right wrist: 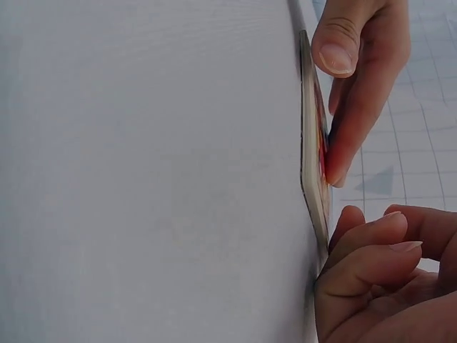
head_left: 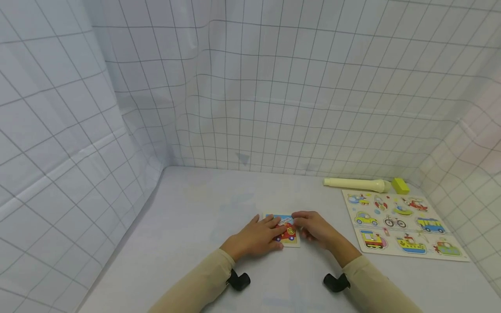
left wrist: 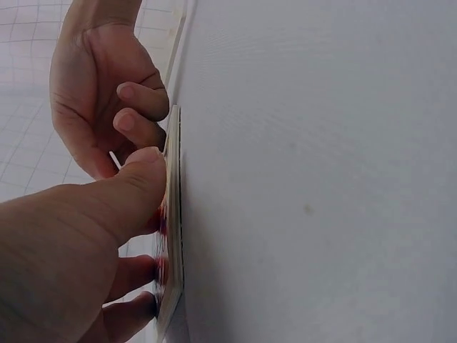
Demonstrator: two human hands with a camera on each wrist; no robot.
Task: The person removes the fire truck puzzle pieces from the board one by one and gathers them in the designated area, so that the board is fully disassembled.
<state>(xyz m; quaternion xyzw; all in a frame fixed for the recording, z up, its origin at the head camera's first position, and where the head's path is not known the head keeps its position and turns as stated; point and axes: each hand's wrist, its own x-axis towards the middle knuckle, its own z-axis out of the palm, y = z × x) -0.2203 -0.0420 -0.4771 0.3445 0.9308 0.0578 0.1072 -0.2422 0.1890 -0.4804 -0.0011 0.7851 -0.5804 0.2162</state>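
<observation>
Flat on the white table lies a small square picture puzzle (head_left: 296,244) with a red fire engine. My left hand (head_left: 255,237) lies over its left part, fingers spread on the picture. In the left wrist view, the left thumb (left wrist: 143,175) rests at the board's near edge. My right hand (head_left: 316,227) is at the board's upper right corner, its fingers loosely bent. The right wrist view has these bent fingers (right wrist: 368,268) close by the board's edge (right wrist: 308,143), with no thing visible in their grip. The left hand covers part of the picture.
To the right lies a larger white puzzle board (head_left: 411,256) with several vehicle pieces. Behind it are a pale yellow stick-like thing (head_left: 352,184) with a thicker end and a yellow block (head_left: 400,186). White gridded curtains (head_left: 274,108) enclose the table's back and sides.
</observation>
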